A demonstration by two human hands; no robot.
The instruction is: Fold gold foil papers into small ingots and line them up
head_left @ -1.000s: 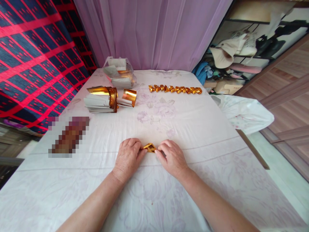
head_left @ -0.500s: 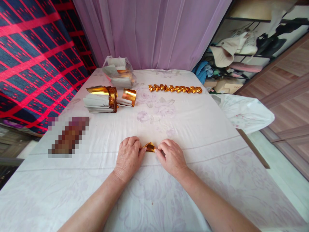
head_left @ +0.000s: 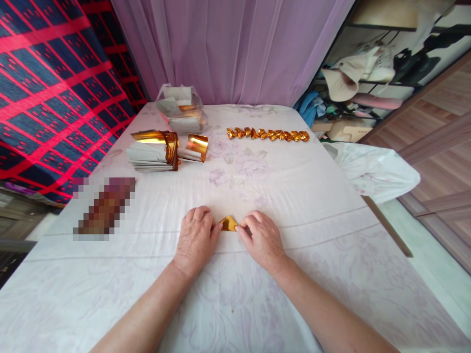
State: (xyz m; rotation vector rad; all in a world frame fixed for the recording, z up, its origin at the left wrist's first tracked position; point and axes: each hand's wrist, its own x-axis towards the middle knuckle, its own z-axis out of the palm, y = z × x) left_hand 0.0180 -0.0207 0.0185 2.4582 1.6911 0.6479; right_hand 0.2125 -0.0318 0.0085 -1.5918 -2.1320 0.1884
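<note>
A small piece of gold foil paper [head_left: 229, 223], folded to a triangular peak, lies on the table in front of me. My left hand [head_left: 196, 235] pinches its left corner between thumb and fingers. At the right corner, my right hand [head_left: 260, 238] grips the foil the same way. Farther back, a row of folded gold foil pieces [head_left: 268, 134] lies on the cloth. Left of that row is a stack of gold and grey foil sheets [head_left: 150, 157], with a smaller curled gold sheet [head_left: 197, 146] beside it.
A clear plastic bag of more sheets [head_left: 182, 110] stands at the table's back left. A flowered cloth [head_left: 235, 289] covers the table. Blurred pixels hide an item [head_left: 106, 208] at the left. A white bag [head_left: 382, 169] and a shelf [head_left: 371, 83] are off to the right.
The foil's peak between my fingers now looks flatter and smoother. Both hands have stayed almost in place.
</note>
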